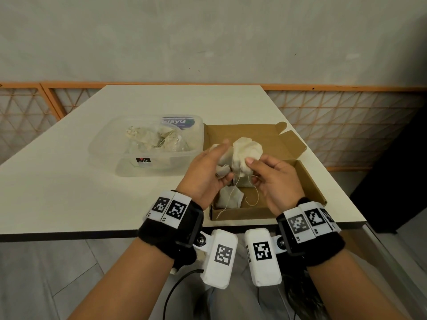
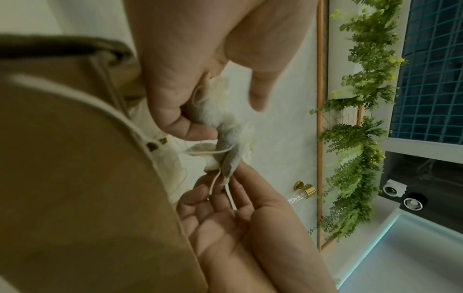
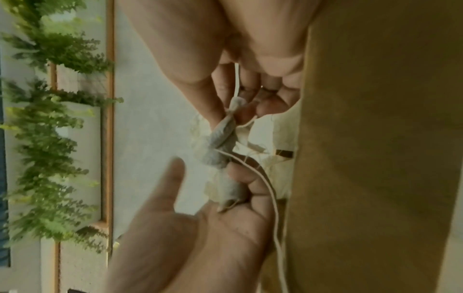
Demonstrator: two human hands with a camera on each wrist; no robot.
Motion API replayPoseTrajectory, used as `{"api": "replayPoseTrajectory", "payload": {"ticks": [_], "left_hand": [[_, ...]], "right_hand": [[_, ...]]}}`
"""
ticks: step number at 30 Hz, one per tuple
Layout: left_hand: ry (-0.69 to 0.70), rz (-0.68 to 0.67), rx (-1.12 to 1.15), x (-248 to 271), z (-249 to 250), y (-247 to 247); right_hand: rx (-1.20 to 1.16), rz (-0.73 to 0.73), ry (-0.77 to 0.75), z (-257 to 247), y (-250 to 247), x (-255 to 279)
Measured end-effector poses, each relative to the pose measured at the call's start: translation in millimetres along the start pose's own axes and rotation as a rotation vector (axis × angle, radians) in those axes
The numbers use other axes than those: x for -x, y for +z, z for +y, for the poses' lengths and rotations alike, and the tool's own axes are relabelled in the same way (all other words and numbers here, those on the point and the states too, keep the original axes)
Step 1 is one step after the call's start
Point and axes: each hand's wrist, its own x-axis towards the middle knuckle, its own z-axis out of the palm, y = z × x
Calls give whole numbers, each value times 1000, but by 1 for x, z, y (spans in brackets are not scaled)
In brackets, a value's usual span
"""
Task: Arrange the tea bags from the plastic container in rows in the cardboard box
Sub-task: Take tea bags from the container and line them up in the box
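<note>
Both hands hover over the open cardboard box (image 1: 310, 183), which lies at the table's front right. A clump of cream tea bags (image 1: 248, 148) with tangled strings hangs between them. My left hand (image 1: 225, 160) grips one side of the clump (image 3: 229, 191), its thumb underneath. With its thumb and fingertips, my right hand (image 1: 253, 172) pinches the other side near the strings (image 2: 230, 196). One tea bag (image 1: 231, 197) lies in the box's near left corner, its string trailing over the wall. The clear plastic container (image 1: 104, 146), left of the box, holds several more tea bags (image 1: 150, 137).
A blue-labelled pack (image 1: 178, 122) sits in the container's far corner. The box lid (image 1: 265, 135) lies flat beyond the box. The white table (image 1: 69, 181) ends at a dark front edge just below my wrists. An orange lattice fence (image 1: 346, 125) runs behind the table.
</note>
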Motion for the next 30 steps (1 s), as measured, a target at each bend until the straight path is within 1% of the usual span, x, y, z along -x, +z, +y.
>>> {"api": "replayPoseTrajectory", "payload": {"ticks": [2, 4, 8, 10, 13, 15, 17, 21, 25, 27, 30], "left_hand": [[23, -48, -146, 2, -2, 3], [38, -25, -171, 2, -3, 3], [6, 58, -8, 1, 1, 1], [-21, 53, 64, 1, 3, -1], [-85, -9, 106, 3, 6, -3], [-124, -49, 105, 4, 6, -2], [-141, -59, 82, 3, 6, -1], [-94, -4, 22, -1, 2, 3], [26, 53, -87, -3, -3, 4], [66, 46, -140, -3, -2, 1], [91, -19, -202, 0, 2, -4]], "right_hand": [[34, -34, -22, 0, 2, 2], [17, -40, -24, -1, 3, 3], [-24, 60, -27, 0, 0, 1], [-74, 95, -50, -1, -1, 0], [-154, 84, -68, -2, -2, 0], [-155, 53, -64, -2, -1, 0], [-138, 12, -73, -1, 0, 1], [-160, -84, -85, -2, -1, 4], [-216, -171, 4, -11, -4, 6], [-163, -143, 42, -14, -7, 4], [-5, -77, 41, -18, -12, -2]]}}
